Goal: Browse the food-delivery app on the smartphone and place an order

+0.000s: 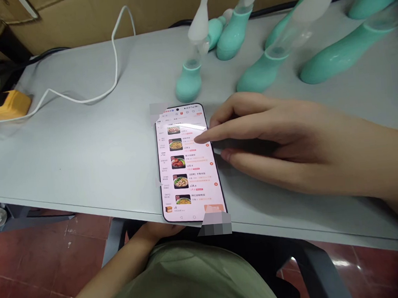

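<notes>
A smartphone (188,163) lies flat near the front edge of a grey table (82,149), its screen lit with a list of food pictures. My right hand (274,138) rests on the table beside the phone, index finger stretched out and touching the screen's right side, other fingers loosely extended. My left hand (157,230) is below the table edge, just under the phone's bottom end; its fingers are hidden by the table.
Several mint-green bottle-shaped objects with clear tops (193,71) stand and lie across the back right of the table. A white cable (88,98) runs across the left side to a yellow device (4,107). Cardboard boxes (88,15) stand behind. Red floor tiles (39,267) lie below.
</notes>
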{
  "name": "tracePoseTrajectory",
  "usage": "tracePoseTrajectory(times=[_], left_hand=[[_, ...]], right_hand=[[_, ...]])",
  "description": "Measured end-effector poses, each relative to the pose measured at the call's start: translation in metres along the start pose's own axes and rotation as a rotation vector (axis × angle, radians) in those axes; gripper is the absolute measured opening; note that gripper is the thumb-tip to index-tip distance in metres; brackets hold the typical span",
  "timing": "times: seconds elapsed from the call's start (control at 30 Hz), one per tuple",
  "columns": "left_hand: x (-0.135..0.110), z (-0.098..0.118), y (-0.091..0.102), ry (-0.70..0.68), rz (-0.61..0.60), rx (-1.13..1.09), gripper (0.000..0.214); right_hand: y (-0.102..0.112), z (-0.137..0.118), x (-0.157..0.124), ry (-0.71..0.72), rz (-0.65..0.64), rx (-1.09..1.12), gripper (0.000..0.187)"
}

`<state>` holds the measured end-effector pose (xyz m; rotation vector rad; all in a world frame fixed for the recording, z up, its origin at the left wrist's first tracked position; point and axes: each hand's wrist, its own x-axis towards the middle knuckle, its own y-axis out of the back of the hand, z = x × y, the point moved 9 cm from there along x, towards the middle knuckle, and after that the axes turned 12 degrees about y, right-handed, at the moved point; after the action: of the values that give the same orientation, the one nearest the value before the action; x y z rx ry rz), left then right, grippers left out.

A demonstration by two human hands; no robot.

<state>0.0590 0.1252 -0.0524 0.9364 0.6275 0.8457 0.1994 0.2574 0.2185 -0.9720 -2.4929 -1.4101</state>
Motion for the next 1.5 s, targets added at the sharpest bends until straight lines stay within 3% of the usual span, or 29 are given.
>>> tracePoseTrajectory(times=[0.23, 0.63, 0.83, 1.07, 1.5], left_hand=[[-0.006, 0.007, 0.029, 0.045, 0.148, 0.067, 0.065], [-0.002, -0.005, -0.011, 0.029, 0.085, 0.027, 0.053], [-0.009, -0.007, -0.011, 0.009, 0.142, 0.042, 0.053], [-0.02, -0.006, -0.008, -0.066, 0.374, 0.166, 0.056], [-0.014, -0.009, -0.012, -0.042, 0.254, 0.124, 0.06]], right_hand=[[0.0, -0.002, 0.001, -0.011, -0.008, 0.032, 0.039], [-0.001, -0.005, 0.002, 0.033, -0.011, -0.004, 0.034], [0.002, -0.006, 0.002, 0.018, -0.006, 0.012, 0.034], [0.003, -0.004, 0.002, 0.001, -0.009, 0.01, 0.038], [0.003, -0.003, 0.003, -0.017, -0.003, 0.039, 0.039]])
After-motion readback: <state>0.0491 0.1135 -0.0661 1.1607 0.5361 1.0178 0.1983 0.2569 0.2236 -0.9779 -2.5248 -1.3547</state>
